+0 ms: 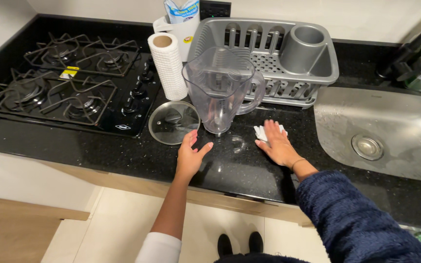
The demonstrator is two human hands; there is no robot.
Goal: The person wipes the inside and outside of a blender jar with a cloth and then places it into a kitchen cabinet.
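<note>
Shoes [242, 242] show at the bottom. Up on the black worktop [98, 151], the right hand [277, 142] lies flat, fingers open, on a white cloth [260, 132] in the middle. Left hand [189, 155] rests open near a clear jug [219, 87], just below a lid [173, 122].

Left hand [189, 157] open, fingers spread, thumb out to the right, palm down near the worktop's front edge; forearm bare, white sleeve pushed up by the elbow. Right hand [276, 142] flat, fingers together, pressed palm-down further back on the worktop; dark blue fuzzy sleeve reaches the wrist.
</note>
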